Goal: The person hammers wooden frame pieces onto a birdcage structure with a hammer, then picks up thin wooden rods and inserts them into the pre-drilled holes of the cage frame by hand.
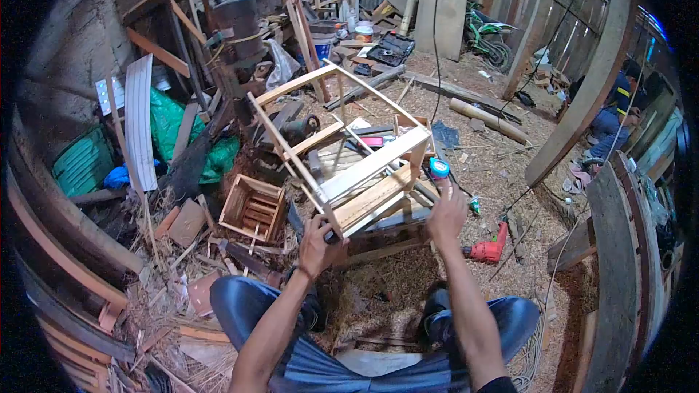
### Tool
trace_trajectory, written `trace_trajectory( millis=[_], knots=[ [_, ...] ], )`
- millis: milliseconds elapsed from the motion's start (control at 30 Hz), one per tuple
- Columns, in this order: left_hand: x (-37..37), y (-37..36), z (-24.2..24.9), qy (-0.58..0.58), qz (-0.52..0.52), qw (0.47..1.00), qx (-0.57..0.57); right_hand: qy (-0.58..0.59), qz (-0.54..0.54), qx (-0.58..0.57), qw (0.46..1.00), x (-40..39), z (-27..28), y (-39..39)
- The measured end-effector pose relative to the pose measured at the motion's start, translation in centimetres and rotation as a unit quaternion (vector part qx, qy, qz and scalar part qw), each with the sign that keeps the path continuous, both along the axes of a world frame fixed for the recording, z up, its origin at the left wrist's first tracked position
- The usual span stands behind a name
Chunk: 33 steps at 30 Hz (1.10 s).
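Note:
A pale wooden frame (375, 164) with legs and crossbars stands tilted in front of my knees. My left hand (319, 246) is closed around its near left corner. To the right of the frame, my right hand (447, 217) is closed, its fingers pointing away from me. A small blue round thing with a pale label (439, 168) shows at its fingertips and looks held; it may be a tape measure, but its lower part is hidden by the hand. Behind the frame's bars lie wood pieces and a pink item (373, 141).
A slatted wooden box (253, 208) sits left of the frame. On the shavings at right lies a red power drill (489, 245). Hanging black cords and a leaning plank (591, 94) stand farther off. A person (615, 113) crouches at far right. An open black case (391, 49) lies behind.

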State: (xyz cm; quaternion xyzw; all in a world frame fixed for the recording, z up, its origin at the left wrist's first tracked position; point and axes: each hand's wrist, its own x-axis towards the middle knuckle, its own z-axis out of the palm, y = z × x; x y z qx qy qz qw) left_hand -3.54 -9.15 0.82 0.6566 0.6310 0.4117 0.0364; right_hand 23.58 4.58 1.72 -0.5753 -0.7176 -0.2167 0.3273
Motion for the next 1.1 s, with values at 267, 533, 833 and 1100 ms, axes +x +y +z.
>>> trace_trajectory(
  millis=[267, 533, 833, 1100],
  knots=[
    [-0.4, 0.2, -1.0, -0.016, -0.023, 0.999, 0.026, -0.104, 0.104, -0.155, 0.977, 2.1, 0.1, 2.0],
    [-0.4, 0.2, -0.9, -0.027, -0.037, 0.999, 0.018, -0.160, 0.087, -0.076, 0.980, 2.1, 1.4, 1.3],
    [-0.4, 0.2, -1.3, -0.012, -0.015, 1.000, 0.016, 0.131, 0.039, -0.199, 0.970, 2.0, 3.1, 1.0],
    [-0.3, 0.1, -1.4, 0.017, -0.014, 0.999, 0.031, 0.432, 0.153, -0.314, 0.832, 3.5, 6.4, -8.4]
  ],
)
